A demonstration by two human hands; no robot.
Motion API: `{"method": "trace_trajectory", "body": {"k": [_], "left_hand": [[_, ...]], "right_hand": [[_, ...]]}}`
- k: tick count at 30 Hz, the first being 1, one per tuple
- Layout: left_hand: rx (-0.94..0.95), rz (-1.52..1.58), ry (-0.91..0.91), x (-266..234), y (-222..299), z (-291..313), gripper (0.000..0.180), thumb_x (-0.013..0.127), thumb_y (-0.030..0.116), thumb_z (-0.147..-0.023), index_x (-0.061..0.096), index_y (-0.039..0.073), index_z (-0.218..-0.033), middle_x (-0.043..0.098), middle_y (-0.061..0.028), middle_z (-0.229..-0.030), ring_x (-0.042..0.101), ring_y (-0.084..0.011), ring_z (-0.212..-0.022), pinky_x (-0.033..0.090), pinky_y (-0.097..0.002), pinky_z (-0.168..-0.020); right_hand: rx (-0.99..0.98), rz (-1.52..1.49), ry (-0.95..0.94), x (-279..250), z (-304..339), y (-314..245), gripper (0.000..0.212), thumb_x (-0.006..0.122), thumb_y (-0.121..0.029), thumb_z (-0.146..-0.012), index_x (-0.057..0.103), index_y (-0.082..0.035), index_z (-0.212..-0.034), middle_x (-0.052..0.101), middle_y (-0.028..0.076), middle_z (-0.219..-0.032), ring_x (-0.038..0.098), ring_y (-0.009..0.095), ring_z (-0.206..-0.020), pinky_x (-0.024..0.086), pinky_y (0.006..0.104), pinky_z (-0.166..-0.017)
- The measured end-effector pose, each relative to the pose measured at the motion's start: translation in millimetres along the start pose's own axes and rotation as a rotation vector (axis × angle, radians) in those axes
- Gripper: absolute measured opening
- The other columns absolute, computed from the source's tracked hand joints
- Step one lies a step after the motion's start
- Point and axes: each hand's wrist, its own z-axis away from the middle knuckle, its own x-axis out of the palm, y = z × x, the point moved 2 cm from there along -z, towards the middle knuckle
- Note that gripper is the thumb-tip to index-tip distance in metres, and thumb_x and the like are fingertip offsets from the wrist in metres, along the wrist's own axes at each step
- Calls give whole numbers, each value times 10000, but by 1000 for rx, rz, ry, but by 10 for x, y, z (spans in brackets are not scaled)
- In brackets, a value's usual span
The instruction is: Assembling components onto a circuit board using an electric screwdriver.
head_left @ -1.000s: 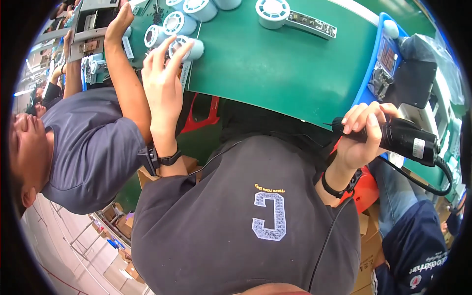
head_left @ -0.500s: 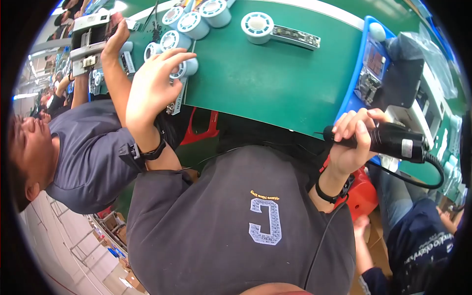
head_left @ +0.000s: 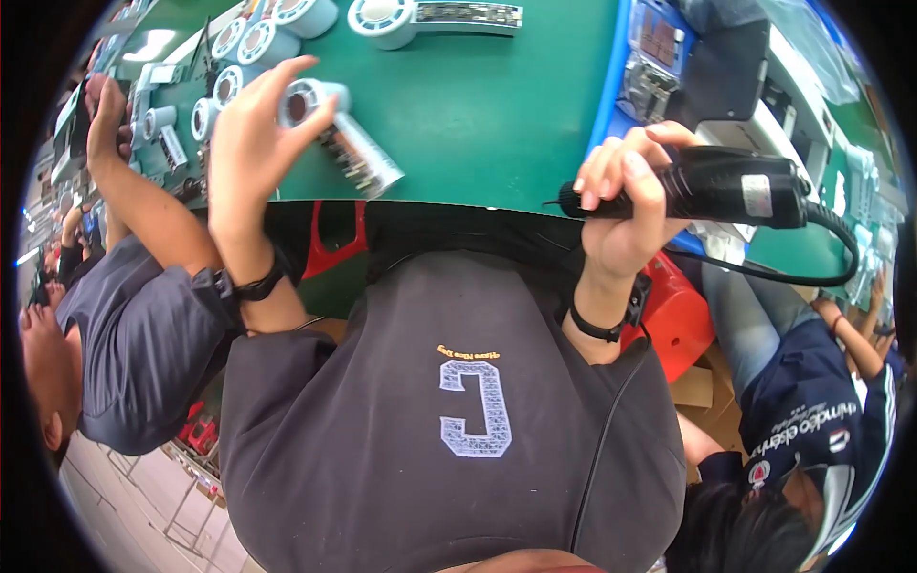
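Black screwdriver (head_left: 716, 181) sits inside curled right fingers (head_left: 646, 187); left fingers (head_left: 275, 82), grip unclear, overlap a pale-blue cylinder (head_left: 325, 92).

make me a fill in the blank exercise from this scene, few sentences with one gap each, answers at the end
The person's right hand grips a corded tool whose body colour is ____.
The left hand is near a pale blue round part, its thumb and forefinger not together but ____.
The colour of the table top is ____.
The tray at the right of the table top has a rim coloured ____.

Missing words: black; apart; green; blue
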Motion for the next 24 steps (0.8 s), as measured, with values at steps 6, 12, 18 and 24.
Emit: {"method": "trace_trajectory", "body": {"k": [6,12,18,24], "left_hand": [[-118,97,21,294,458,-65,351,779,318,-880,720,59,-1110,706,-100,-1009,677,-251,-952,532,-369,-804],[363,540,270,443,357,82,374,880,261,-756,769,134,-1089,700,-12,-1041,623,-245,-949,530,-367,-782],[411,289,274,652,499,166,377,897,228,-708,789,179,-1065,692,40,-1014,576,-246,-918,515,-367,-782],[314,292,336,688,744,237,286,882,230,-726,790,189,-994,692,55,-953,579,-236,-911,500,-349,-780]], "right_hand": [[-33,6,13,111,65,-54,368,535,-58,-934,498,-4,-1297,463,62,-659,481,163,-499,446,318,-523],[-273,-64,-65,334,110,-133,533,517,-130,-950,336,8,-1431,483,80,-666,517,189,-520,518,329,-556],[-516,526,-39,279,84,-17,642,517,-204,-936,202,34,-1442,605,201,-741,598,228,-513,590,344,-553],[-553,669,64,259,86,-128,644,504,-226,-917,187,35,-1413,668,304,-801,605,244,-434,583,343,-474]]}}
